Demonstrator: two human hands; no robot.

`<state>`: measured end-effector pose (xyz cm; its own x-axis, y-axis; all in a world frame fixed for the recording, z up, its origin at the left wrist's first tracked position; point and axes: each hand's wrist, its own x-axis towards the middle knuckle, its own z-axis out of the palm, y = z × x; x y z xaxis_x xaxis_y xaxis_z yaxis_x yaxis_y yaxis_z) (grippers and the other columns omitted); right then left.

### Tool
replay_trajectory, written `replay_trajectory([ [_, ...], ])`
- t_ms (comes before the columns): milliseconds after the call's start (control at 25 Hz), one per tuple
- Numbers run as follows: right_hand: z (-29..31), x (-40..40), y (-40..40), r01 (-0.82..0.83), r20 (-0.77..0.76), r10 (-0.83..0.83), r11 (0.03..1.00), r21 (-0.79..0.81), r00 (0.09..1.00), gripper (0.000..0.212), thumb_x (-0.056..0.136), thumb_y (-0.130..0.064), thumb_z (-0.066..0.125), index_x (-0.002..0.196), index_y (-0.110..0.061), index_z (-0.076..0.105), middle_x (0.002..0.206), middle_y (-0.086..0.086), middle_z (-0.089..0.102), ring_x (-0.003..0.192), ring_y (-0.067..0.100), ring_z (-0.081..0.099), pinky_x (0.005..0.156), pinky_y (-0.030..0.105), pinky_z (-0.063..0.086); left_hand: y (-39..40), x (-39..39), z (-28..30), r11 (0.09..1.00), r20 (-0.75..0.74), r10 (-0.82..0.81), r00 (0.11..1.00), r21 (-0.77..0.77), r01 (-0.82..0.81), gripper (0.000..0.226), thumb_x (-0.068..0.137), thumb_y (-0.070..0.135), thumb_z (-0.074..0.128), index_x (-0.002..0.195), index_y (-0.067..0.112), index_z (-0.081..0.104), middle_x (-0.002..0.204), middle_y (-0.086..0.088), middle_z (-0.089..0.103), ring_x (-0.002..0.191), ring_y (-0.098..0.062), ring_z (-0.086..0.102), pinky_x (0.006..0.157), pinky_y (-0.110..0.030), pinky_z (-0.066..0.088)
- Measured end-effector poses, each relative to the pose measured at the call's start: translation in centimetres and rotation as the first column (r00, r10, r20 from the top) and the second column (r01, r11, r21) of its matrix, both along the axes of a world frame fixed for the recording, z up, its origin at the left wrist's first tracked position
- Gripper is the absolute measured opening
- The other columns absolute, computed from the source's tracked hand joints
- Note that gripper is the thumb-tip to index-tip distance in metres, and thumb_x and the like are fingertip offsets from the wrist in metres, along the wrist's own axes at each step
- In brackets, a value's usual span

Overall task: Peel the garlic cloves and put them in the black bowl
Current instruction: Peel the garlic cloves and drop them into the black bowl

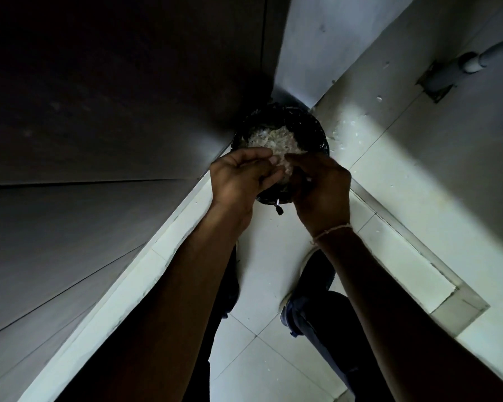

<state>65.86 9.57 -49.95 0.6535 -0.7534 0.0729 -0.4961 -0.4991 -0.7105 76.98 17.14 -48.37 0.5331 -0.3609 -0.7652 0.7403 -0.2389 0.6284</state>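
Observation:
A dark round basket [308, 123] stands on the floor in a corner, holding a heap of pale garlic skins [273, 139]. Right above its near rim my left hand [241, 178] and my right hand [321, 188] meet, fingers curled toward each other. Between the fingertips sits a small pale garlic piece [285, 166], mostly hidden by the fingers. I cannot tell which hand holds it more firmly. A thin thread band circles my right wrist. No black bowl with peeled cloves shows apart from this basket.
Dark panels [114, 111] rise on the left, a pale wall [311, 44] behind the basket. Loose skin flakes [349, 126] litter the white tiled floor [273, 343] to the right. My shoes [311, 280] and legs are below the hands. A grey pipe [476, 59] runs at upper right.

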Motion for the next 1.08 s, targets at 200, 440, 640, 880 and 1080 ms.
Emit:
replay_trajectory([
  [200, 0.1, -0.1, 0.3, -0.008, 0.011, 0.008, 1.0, 0.003, 1.0, 0.029, 0.089, -0.006, 0.056, 0.11, -0.006, 0.077, 0.114, 0.014, 0.072, 0.105, 0.028, 0.07, 0.095, 0.037, 0.056, -0.2, -0.9, -0.3, 0.998, 0.04, -0.069, 0.997, -0.008, 0.069, 0.007, 0.094, -0.008, 0.067, 0.097, -0.006, 0.072, 0.081, -0.014, 0.075, 0.075, -0.024, 0.075, 0.075, -0.034, 0.065],
  [440, 0.0, -0.5, 0.3, -0.008, 0.027, 0.007, 0.999, 0.037, 1.0, 0.023, 0.095, -0.006, 0.06, 0.112, -0.004, 0.076, 0.112, 0.014, 0.074, 0.102, 0.028, 0.071, 0.093, 0.045, 0.058, -0.3, -1.2, -0.5, 0.999, 0.027, -0.042, 0.999, 0.017, 0.042, 0.011, 0.093, -0.014, 0.064, 0.099, -0.007, 0.067, 0.085, -0.016, 0.073, 0.08, -0.027, 0.075, 0.084, -0.038, 0.065],
  [640, -0.5, -0.9, 0.4, -0.123, -0.02, 0.124, 0.992, 0.016, 0.992, 0.03, 0.093, 0.0, 0.059, 0.119, -0.005, 0.073, 0.115, 0.011, 0.074, 0.105, 0.027, 0.07, 0.099, 0.038, 0.055, -0.5, -1.1, -0.6, 0.991, 0.09, -0.121, 0.989, 0.065, 0.115, 0.018, 0.094, -0.015, 0.061, 0.104, -0.002, 0.068, 0.089, -0.015, 0.072, 0.077, -0.022, 0.074, 0.078, -0.037, 0.065],
  [880, 2.7, -1.0, -0.2, 0.044, 0.035, -0.05, 0.988, 0.149, 0.998, 0.023, 0.103, -0.014, 0.056, 0.118, -0.01, 0.073, 0.113, 0.008, 0.074, 0.101, 0.025, 0.071, 0.089, 0.043, 0.058, -0.6, -1.1, 2.6, 0.948, 0.398, -0.302, 0.866, 0.217, 0.231, 0.042, 0.1, 0.04, 0.066, 0.081, 0.004, 0.073, 0.072, -0.013, 0.073, 0.066, -0.027, 0.07, 0.067, -0.044, 0.061],
  [1080, 10.7, -1.6, 2.3, 0.107, -0.095, -0.103, 0.993, 0.041, 0.99, 0.029, 0.099, -0.013, 0.043, 0.113, -0.007, 0.068, 0.107, 0.012, 0.071, 0.098, 0.031, 0.06, 0.085, 0.036, 0.046, 0.7, -2.7, 9.2, 0.913, 0.486, -0.384, 0.785, 0.325, 0.245, 0.019, 0.077, 0.002, 0.071, 0.076, 0.018, 0.06, 0.09, -0.01, 0.067, 0.072, -0.014, 0.066, 0.054, -0.034, 0.058],
])
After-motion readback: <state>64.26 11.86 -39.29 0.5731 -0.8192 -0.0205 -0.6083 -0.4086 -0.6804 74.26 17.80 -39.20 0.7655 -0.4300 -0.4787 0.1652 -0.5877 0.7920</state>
